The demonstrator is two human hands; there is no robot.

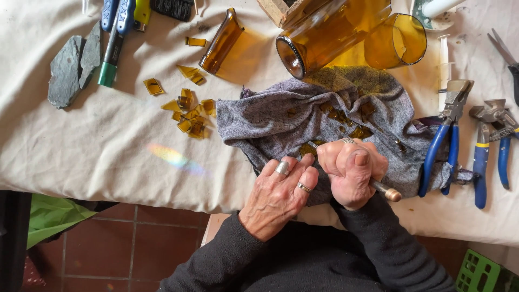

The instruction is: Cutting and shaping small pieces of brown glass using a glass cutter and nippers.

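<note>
Right hand (351, 172) fisted around a brass-ended glass cutter (385, 190); left hand (282, 186), fingers loosely curled, presses the grey cloth (281, 116) on the worktop (97, 151).

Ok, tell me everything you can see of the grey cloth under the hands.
The cloth is a grey, speckled knit, crumpled and spread on the white table cover near its front edge. Small amber glass pieces lie on its folds. The left hand presses on its near edge; the right hand, gripping a brass-tipped tool, rests on it. An amber bottle touches its far edge, and blue pliers overlap its right side.
</note>
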